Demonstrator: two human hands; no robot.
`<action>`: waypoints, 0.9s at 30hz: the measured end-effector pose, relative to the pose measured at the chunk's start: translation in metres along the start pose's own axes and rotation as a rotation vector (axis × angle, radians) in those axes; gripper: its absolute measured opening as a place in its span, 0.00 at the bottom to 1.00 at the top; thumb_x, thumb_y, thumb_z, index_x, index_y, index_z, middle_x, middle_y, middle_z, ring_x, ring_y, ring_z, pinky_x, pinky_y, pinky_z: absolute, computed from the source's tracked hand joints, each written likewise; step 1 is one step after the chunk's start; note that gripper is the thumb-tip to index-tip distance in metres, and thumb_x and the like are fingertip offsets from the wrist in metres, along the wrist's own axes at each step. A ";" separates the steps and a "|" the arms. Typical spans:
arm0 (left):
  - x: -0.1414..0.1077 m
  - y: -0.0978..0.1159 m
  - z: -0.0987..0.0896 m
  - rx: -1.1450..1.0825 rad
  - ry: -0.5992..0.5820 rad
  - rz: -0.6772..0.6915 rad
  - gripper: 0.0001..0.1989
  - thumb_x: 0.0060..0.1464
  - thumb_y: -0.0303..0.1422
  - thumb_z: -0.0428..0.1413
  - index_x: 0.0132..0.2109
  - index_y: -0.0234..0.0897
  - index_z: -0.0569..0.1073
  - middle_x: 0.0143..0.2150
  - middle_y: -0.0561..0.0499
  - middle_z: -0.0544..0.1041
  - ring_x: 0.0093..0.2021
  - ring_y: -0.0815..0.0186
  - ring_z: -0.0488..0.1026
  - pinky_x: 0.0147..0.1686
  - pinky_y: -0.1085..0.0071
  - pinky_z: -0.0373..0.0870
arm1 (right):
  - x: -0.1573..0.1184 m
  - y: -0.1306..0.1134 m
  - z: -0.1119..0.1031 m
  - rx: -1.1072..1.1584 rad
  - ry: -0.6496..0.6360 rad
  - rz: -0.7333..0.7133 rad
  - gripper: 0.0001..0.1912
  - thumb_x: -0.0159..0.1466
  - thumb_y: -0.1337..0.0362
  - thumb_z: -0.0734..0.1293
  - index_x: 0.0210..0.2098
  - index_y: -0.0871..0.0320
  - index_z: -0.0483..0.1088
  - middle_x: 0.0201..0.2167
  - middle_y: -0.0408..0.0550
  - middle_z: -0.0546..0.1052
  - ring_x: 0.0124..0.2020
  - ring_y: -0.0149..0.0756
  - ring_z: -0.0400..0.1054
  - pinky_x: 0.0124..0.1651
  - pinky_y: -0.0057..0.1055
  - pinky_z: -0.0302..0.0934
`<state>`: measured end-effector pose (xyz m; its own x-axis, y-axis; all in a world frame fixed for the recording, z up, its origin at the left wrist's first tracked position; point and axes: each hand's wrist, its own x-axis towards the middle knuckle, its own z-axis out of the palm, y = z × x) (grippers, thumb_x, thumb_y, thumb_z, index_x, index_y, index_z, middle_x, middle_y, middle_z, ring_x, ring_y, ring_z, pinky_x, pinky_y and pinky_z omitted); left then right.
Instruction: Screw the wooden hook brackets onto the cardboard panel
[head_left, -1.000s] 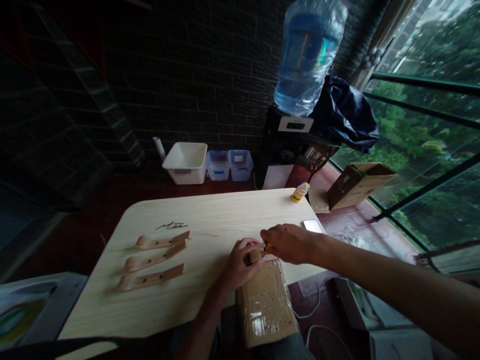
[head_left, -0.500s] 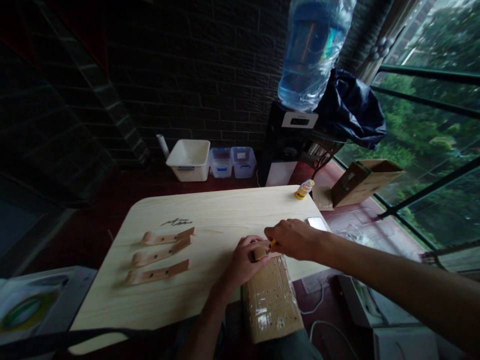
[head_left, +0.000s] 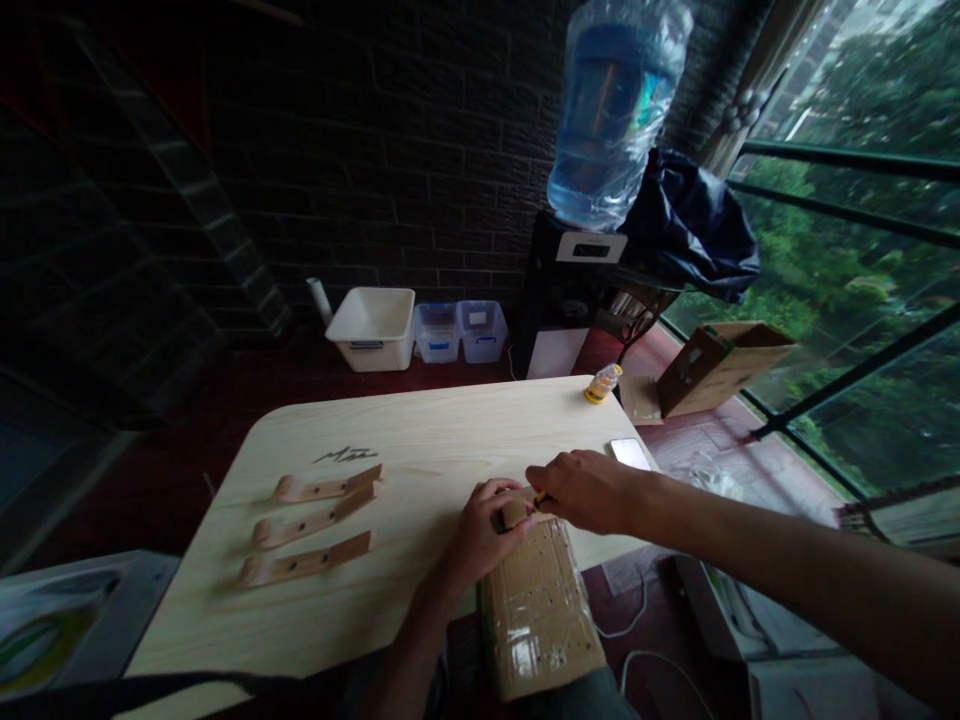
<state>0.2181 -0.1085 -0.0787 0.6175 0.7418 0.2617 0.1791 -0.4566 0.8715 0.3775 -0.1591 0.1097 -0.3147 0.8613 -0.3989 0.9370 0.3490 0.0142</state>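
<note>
My left hand (head_left: 480, 535) is closed around a tan, leather-like strip (head_left: 514, 514) with a curled end, pressing it on top of a taped cardboard box (head_left: 541, 605). My right hand (head_left: 589, 490) grips a small yellow-and-black hand tool (head_left: 539, 499), its tip against the strip beside my left fingers. What kind of tool it is I cannot make out, since my fingers cover most of it. Small dark holes dot the box top. On the table's left lie three similar strips, the nearest one (head_left: 306, 563) with dark spots along it and a curled end.
Dark slim pieces (head_left: 346, 454) lie on the wooden table (head_left: 420, 430). A phone (head_left: 628, 454) and a yellow-capped clear bottle (head_left: 602, 384) sit near its right edge. Beyond are plastic bins (head_left: 373, 330), a water dispenser (head_left: 559, 300) and an open carton (head_left: 720, 365).
The view has shifted slightly, so the table and strips appear a little lower and further left. Both hands keep their hold, the tool still at the strip.
</note>
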 end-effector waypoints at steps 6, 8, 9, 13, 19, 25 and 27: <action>0.001 0.001 -0.002 0.014 -0.021 0.002 0.13 0.49 0.28 0.65 0.43 0.45 0.80 0.53 0.49 0.75 0.55 0.57 0.72 0.57 0.59 0.70 | 0.003 -0.012 0.009 0.012 0.047 0.119 0.17 0.71 0.56 0.59 0.48 0.63 0.71 0.40 0.61 0.81 0.43 0.51 0.77 0.39 0.38 0.67; 0.001 0.000 -0.001 0.023 -0.011 0.004 0.13 0.47 0.27 0.65 0.42 0.44 0.80 0.53 0.49 0.76 0.55 0.57 0.72 0.56 0.60 0.71 | 0.003 -0.013 0.009 0.022 0.068 0.094 0.17 0.70 0.57 0.61 0.50 0.62 0.70 0.41 0.60 0.81 0.42 0.51 0.77 0.39 0.39 0.67; 0.001 0.000 -0.001 0.027 -0.005 0.004 0.13 0.47 0.27 0.65 0.42 0.43 0.80 0.53 0.49 0.76 0.55 0.57 0.72 0.56 0.60 0.71 | 0.002 -0.012 0.008 0.022 0.077 0.071 0.16 0.69 0.58 0.63 0.52 0.61 0.69 0.42 0.59 0.80 0.42 0.50 0.77 0.40 0.39 0.67; 0.000 -0.001 0.000 0.032 -0.008 -0.004 0.09 0.51 0.31 0.64 0.42 0.44 0.80 0.52 0.49 0.76 0.55 0.58 0.72 0.56 0.61 0.71 | 0.000 -0.007 0.004 -0.037 0.065 -0.024 0.15 0.66 0.67 0.65 0.52 0.61 0.67 0.43 0.57 0.80 0.42 0.47 0.77 0.40 0.38 0.68; 0.000 -0.001 0.000 0.024 -0.012 -0.001 0.14 0.51 0.31 0.65 0.46 0.44 0.80 0.54 0.48 0.75 0.56 0.57 0.71 0.58 0.60 0.69 | 0.005 -0.010 0.010 -0.047 0.065 0.018 0.11 0.70 0.65 0.62 0.49 0.63 0.68 0.42 0.60 0.79 0.43 0.48 0.77 0.40 0.38 0.69; 0.001 0.001 0.000 0.020 -0.019 -0.006 0.12 0.50 0.31 0.64 0.44 0.43 0.80 0.52 0.48 0.76 0.55 0.57 0.72 0.57 0.60 0.70 | -0.002 -0.013 0.014 0.071 0.090 0.155 0.16 0.71 0.59 0.61 0.53 0.61 0.66 0.42 0.60 0.80 0.42 0.48 0.77 0.40 0.38 0.68; 0.000 0.001 0.000 0.025 -0.013 -0.006 0.10 0.50 0.31 0.64 0.42 0.43 0.80 0.52 0.48 0.76 0.54 0.57 0.72 0.56 0.60 0.70 | -0.005 -0.009 0.011 0.051 0.089 0.062 0.16 0.69 0.62 0.63 0.55 0.59 0.65 0.45 0.58 0.79 0.42 0.46 0.77 0.40 0.37 0.68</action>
<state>0.2181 -0.1088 -0.0776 0.6260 0.7382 0.2514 0.2014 -0.4645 0.8624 0.3721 -0.1706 0.1014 -0.2660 0.9108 -0.3157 0.9609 0.2768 -0.0111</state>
